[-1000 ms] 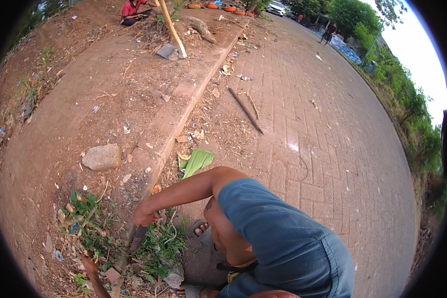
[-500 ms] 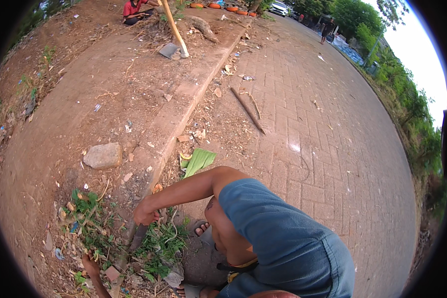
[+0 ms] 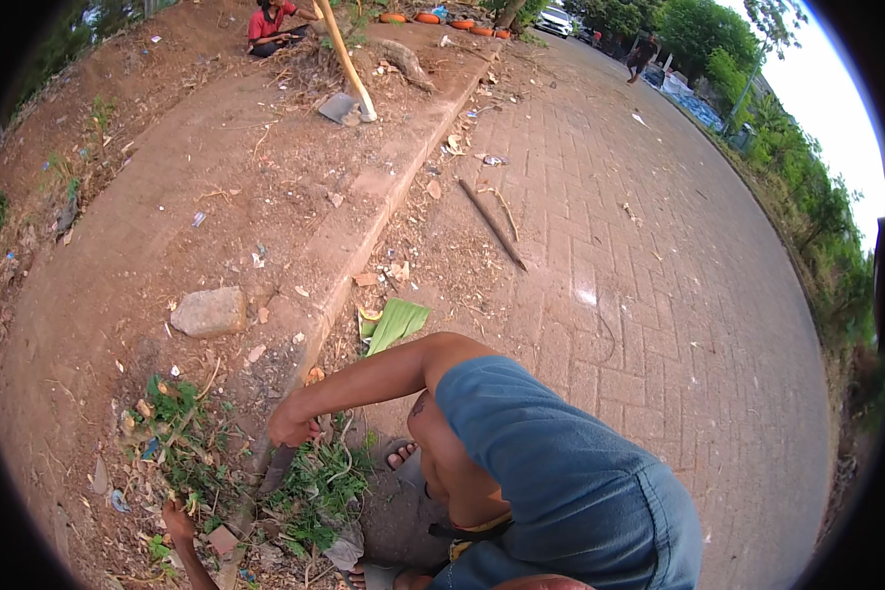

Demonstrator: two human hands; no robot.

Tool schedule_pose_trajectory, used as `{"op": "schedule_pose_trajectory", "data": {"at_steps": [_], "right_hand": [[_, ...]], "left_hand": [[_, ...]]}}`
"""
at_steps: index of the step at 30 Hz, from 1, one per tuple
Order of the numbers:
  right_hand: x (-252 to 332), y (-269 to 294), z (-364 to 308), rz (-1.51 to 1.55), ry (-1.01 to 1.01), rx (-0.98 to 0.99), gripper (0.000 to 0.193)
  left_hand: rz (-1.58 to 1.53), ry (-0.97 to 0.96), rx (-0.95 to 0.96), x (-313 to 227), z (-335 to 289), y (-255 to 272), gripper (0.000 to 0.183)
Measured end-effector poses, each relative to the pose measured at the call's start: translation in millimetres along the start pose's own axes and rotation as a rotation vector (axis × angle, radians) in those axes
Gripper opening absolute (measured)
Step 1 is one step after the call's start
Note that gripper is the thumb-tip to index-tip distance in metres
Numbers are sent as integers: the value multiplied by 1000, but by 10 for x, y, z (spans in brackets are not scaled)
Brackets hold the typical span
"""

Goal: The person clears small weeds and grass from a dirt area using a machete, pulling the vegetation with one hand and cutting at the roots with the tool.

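My right hand [image 3: 290,425] is closed round the grip of a dark, flat-bladed tool, like a machete [image 3: 278,469]. Its blade points down along the kerb, between two clumps of green weeds. One clump [image 3: 320,492] lies beside the blade, near my sandalled foot. The other clump [image 3: 182,438] spreads over the dirt to the left, mixed with dry leaves and twigs. At that clump's lower edge is my left hand [image 3: 178,521], its fingers curled in among the litter. What they grip is too small to make out.
A stone block [image 3: 209,312] sits on the dirt. Past the green leaf piece [image 3: 396,324], a pointed stick [image 3: 493,224] lies on the paving. Farther off stands a hoe [image 3: 348,69] near a seated person in red [image 3: 270,25]. Someone walks on the road [image 3: 642,57].
The view has shifted slightly, so the ground sits a little lower. Both my hands and the blade stay almost in place. The distant walker has moved a little to the left.
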State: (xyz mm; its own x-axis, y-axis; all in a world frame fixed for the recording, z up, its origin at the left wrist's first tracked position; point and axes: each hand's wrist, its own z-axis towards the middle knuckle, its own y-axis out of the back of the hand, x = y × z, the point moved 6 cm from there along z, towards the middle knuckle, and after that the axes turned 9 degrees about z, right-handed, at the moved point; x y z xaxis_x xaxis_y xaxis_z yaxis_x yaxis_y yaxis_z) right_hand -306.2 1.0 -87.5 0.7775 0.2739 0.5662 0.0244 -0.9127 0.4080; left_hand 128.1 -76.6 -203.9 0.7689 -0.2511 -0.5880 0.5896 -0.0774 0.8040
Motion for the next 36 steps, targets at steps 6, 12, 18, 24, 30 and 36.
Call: {"op": "schedule_pose_trajectory", "data": {"at_steps": [6, 12, 18, 24, 30, 36], "right_hand": [[-14, -32, -68, 44, -10, -6, 22], [-84, -28, -63, -52, 0, 8, 21], [-37, 39, -45, -62, 8, 16, 21], [-20, 50, -43, -42, 4, 9, 24], [-110, 14, 29, -24, -39, 9, 20], [-114, 3, 19, -12, -7, 4, 20]], "left_hand": [[-829, 578, -115, 323, -5, -140, 39], [-536, 609, 133, -304, -275, 48, 8], [116, 190, 448, -1328, -484, 204, 34], [228, 360, 737, -1853, -585, 101, 56], [378, 305, 531, -1911, -391, 88, 71], [216, 340, 146, -1775, -419, -193, 68]]}}
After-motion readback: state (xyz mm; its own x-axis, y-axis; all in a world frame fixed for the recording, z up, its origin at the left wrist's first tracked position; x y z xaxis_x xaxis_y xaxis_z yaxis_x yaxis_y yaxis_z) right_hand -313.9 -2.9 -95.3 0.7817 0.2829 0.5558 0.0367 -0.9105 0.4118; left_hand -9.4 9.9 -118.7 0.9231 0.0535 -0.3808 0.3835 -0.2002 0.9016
